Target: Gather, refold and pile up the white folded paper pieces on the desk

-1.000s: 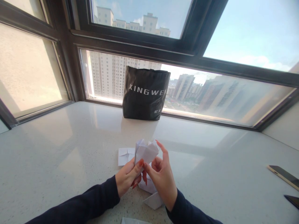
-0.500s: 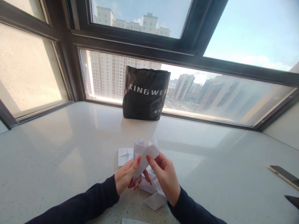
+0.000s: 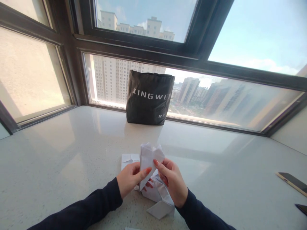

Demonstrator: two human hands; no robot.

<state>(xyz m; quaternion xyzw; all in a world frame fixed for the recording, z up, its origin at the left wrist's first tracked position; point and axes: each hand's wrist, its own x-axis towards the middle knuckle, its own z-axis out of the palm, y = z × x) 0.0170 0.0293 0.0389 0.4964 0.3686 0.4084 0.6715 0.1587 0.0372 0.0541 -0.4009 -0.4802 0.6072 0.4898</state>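
Note:
Both hands hold a piece of folded white paper (image 3: 146,159) up above the sill, its top edge bent into points with a notch between them. My left hand (image 3: 130,179) pinches its lower left part, thumb in front and fingers behind. At the upper right side, my right hand (image 3: 171,179) grips the paper between thumb and fingers. Under the hands lies another folded white paper shape (image 3: 161,207) with angular flaps, partly hidden. A flat folded paper square (image 3: 127,158) rests just behind my left hand.
A black bag (image 3: 150,105) with white lettering stands against the window. On the right of the pale speckled sill (image 3: 72,179) lie a phone (image 3: 294,182) and a dark object (image 3: 301,208) cut off by the frame. Another paper edge shows at the bottom.
The held paper has turned slightly and shifted a little to the right. My left thumb has slid lower across its front. My right thumb still presses near the notch.

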